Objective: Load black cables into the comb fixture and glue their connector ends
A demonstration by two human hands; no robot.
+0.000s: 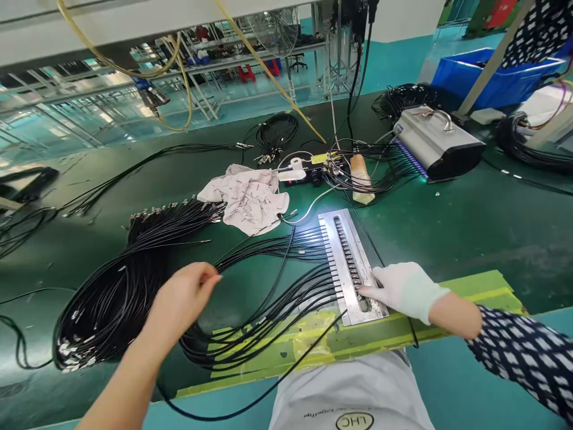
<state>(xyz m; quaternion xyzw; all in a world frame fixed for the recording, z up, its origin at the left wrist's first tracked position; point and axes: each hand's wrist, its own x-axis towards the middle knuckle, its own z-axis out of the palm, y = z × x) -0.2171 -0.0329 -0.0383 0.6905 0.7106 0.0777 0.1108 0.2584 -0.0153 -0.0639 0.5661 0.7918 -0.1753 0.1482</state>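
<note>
A slotted metal plate lies on the green bench, with black cables entering notches along its left side and small metal ends lined up in its slot. My right hand, in a white glove, grips the plate's lower right side, one fingertip at the slot. Bare and raised left of the plate, my left hand has thumb and forefinger pinched together; anything between them is hidden. Beside it a large bundle of black cables with metal ends is heaped on the bench.
Behind the plate lie a crumpled cloth and a brush-like tool. A silver handled box with lit cable slots stands back right, near a blue bin. Yellow-green tape covers the front edge. Yellow hoses hang overhead.
</note>
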